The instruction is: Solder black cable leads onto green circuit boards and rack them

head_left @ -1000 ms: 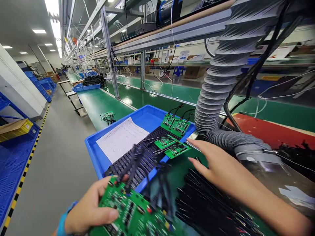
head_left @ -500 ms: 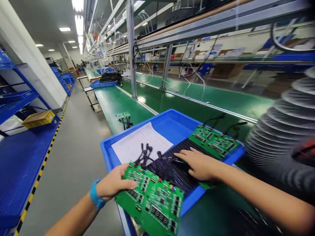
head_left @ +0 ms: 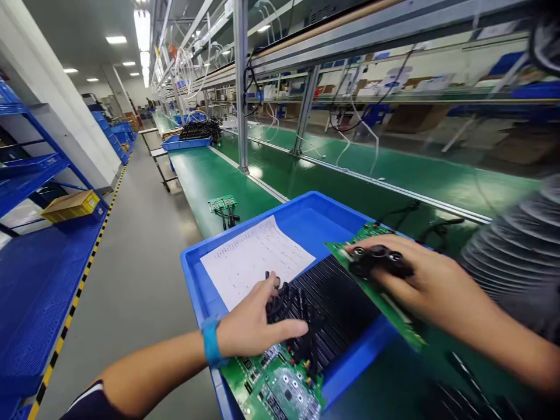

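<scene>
My left hand (head_left: 258, 326) is over a bundle of black connector cables (head_left: 284, 300), its thumb and fingers apart around them. These cables run to a green circuit board (head_left: 280, 388) at the near edge of the blue tray (head_left: 310, 207). My right hand (head_left: 415, 274) grips a second, tilted green board (head_left: 394, 312) together with its black round-ended connectors (head_left: 380, 259). Behind that hand, part of another green board (head_left: 370, 230) shows, mostly covered. Rows of black cables (head_left: 336, 291) lie in the tray between my hands.
A handwritten paper sheet (head_left: 258, 256) lies in the tray's left part. Beyond it, a small board with cables (head_left: 223, 205) rests on the green bench (head_left: 205, 175). A ribbed grey hose (head_left: 516, 239) stands at the right. Farther off is a blue tray of black cables (head_left: 192, 137).
My left hand has let go of the board's face and moved to its cables; the board sits lower. My right hand has lifted a board by its connectors and moved right.
</scene>
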{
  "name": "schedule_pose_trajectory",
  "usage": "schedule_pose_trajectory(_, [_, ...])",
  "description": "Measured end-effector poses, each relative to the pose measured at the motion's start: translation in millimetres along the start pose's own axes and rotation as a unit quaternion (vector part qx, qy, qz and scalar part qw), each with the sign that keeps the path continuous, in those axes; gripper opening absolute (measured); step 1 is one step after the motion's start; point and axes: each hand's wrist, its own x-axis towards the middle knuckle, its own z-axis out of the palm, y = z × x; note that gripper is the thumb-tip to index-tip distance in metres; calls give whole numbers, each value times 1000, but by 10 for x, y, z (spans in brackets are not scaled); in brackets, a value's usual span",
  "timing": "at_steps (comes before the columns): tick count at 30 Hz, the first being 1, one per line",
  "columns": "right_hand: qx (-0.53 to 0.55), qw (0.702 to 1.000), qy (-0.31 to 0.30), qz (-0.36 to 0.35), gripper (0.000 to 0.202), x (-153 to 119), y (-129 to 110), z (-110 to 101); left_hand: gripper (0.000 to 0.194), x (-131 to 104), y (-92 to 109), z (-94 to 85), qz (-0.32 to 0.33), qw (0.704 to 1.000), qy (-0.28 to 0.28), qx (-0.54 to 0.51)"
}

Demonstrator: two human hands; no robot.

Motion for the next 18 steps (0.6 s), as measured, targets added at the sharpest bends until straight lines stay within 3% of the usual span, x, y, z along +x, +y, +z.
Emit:
schedule_pose_trajectory(2, [71, 997, 25, 5, 22, -40, -283, 116, 60, 193, 58, 261, -61, 979, -131, -141])
schedule_pose_trajectory(4, [141, 988, 57, 19, 23, -98, -504, 276, 60, 306, 95, 494, -69, 952, -201, -220])
schedule_pose_trajectory(7, [236, 957, 149, 73, 17, -142, -665, 442, 64, 297, 146, 666, -42, 957, -173, -228])
schedule_pose_trajectory(9, [302, 923, 207, 115, 13, -120, -667, 439, 63, 264, 195, 644, -88, 961, -152, -212])
schedule_pose_trajectory(14, [453, 830, 290, 148, 26, -45, -473, 154, 71, 329, 322, 484, -161, 964, -112, -180])
schedule_pose_trajectory(18, [546, 746, 322, 205, 26, -200, -288, 68, 67, 204, 342, 527, -143, 955, -111, -235])
